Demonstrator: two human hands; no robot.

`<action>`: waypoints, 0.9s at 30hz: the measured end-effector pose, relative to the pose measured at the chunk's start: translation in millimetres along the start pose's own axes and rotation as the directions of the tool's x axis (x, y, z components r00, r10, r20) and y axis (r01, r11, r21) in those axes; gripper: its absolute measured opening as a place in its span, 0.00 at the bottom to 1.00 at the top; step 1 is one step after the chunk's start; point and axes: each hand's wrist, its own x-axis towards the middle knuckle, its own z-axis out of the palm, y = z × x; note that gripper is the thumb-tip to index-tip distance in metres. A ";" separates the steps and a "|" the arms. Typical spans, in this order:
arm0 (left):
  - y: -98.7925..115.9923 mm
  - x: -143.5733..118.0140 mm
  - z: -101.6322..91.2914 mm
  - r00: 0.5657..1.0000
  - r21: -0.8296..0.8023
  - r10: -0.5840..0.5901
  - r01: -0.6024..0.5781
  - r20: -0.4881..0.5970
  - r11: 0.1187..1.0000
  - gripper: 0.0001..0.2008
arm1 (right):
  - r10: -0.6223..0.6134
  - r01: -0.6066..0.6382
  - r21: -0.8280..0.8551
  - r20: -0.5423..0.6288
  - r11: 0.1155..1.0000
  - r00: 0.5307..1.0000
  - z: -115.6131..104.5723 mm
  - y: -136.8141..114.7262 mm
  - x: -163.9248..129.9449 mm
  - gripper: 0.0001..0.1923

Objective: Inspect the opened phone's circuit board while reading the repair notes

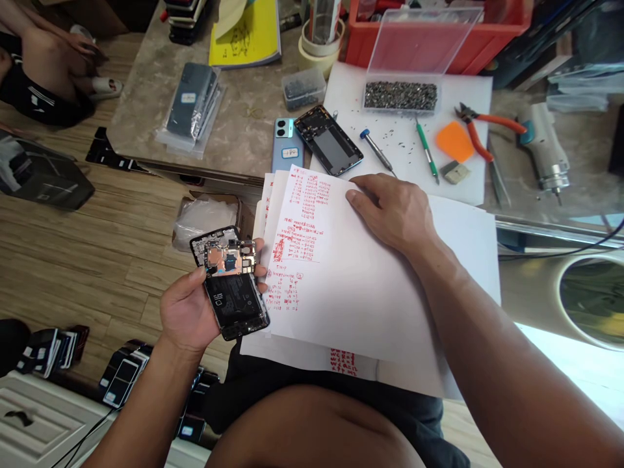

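Note:
My left hand (188, 312) grips an opened phone (229, 281) with its back off, so the battery and circuit board show. It hovers over the floor, left of my lap. My right hand (394, 211) rests palm down on a stack of white sheets (341, 286) covered in red handwriting. The sheets lie across my lap and touch the table's front edge. A blue phone back cover (287, 146) and a black phone frame (327, 140) lie on the table just beyond the sheets.
On the table stand a clear box of screws (400, 95), screwdrivers (377, 151), an orange pry card (454, 141), orange pliers (480, 133), bagged phones (192, 107) and a red bin (439, 32). More phones (121, 377) lie on the floor at lower left. Another person's legs (43, 71) show at upper left.

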 end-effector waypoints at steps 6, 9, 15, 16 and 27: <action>-0.1 -0.1 -0.4 1.000 0.003 -0.003 0.003 -0.003 1.000 0.26 | 0.003 -0.003 0.004 0.002 1.000 1.000 0.5 0.3 -0.1 0.25; -0.5 0.5 -1.3 1.000 -0.008 -0.009 0.009 -0.008 1.000 0.26 | 0.001 -0.001 0.006 0.005 1.000 1.000 0.0 0.2 0.0 0.25; -0.9 -0.1 -3.2 0.999 -0.038 -0.017 0.016 -0.032 0.999 0.24 | 0.004 -0.004 0.008 0.003 1.000 1.000 -0.1 0.3 0.1 0.25; -1.0 -0.3 -3.5 0.999 -0.041 -0.017 0.016 -0.034 0.999 0.25 | 0.005 -0.005 0.008 0.003 1.000 1.000 0.0 0.4 0.0 0.26; -0.7 -1.0 -2.3 0.999 -0.016 -0.013 0.013 -0.029 1.000 0.27 | 0.004 -0.004 0.007 -0.007 1.000 1.000 1.0 1.1 -0.1 0.24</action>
